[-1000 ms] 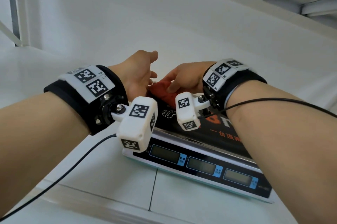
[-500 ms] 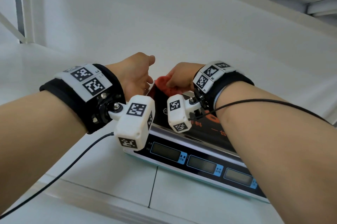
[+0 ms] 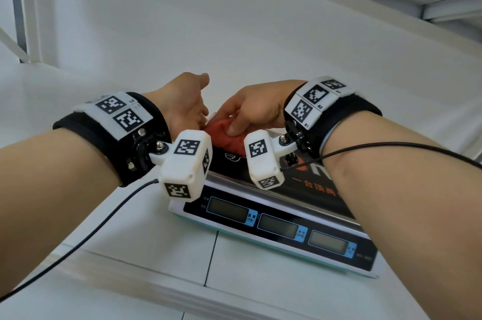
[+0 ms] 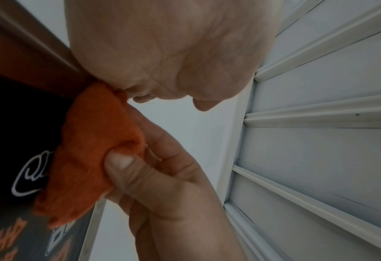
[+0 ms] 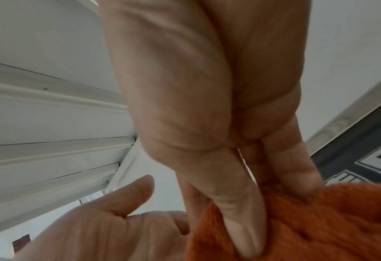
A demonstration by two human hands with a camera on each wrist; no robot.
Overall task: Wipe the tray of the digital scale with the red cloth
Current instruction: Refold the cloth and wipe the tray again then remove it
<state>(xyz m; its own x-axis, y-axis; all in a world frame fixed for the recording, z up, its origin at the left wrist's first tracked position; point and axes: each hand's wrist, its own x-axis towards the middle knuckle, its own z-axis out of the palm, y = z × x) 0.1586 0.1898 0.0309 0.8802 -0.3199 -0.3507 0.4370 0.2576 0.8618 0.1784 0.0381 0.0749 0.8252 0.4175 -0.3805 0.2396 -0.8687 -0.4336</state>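
Cloth work at the far left corner of the scale. Red cloth (image 3: 226, 134), bunched into a lump, lies on the dark printed tray (image 3: 307, 179) of the digital scale (image 3: 276, 225), up against the tray's far edge. Right hand (image 3: 257, 108) sits on top of it: thumb and fingers curled down and pinching a fold of the fabric. The left wrist view shows the thumb (image 4: 120, 164) pressed into the cloth with the fingers behind it; the right wrist view shows two fingertips (image 5: 247, 234) dug into the pile.

Left hand (image 3: 186, 100) is just beside the cloth on its left, at the tray's corner. Thumb stands up and apart from the rest; palm faces the right hand. In the right wrist view its fingers look loosely bent and spread, holding nothing visible. Whether its lower fingers touch the cloth or the tray edge cannot be told; the left wrist view shows skin meeting fabric at one spot, but too close and blurred to be sure which part.

Scale stands on a white tabletop (image 3: 146, 249), display panel toward the person, three blank screens in a row. Tray print: orange characters and a white looping logo, partly under the wrist cameras. Black cable (image 3: 86, 241) runs from the left wrist unit down across the table; another crosses the right forearm. White wall and shelf rails behind.
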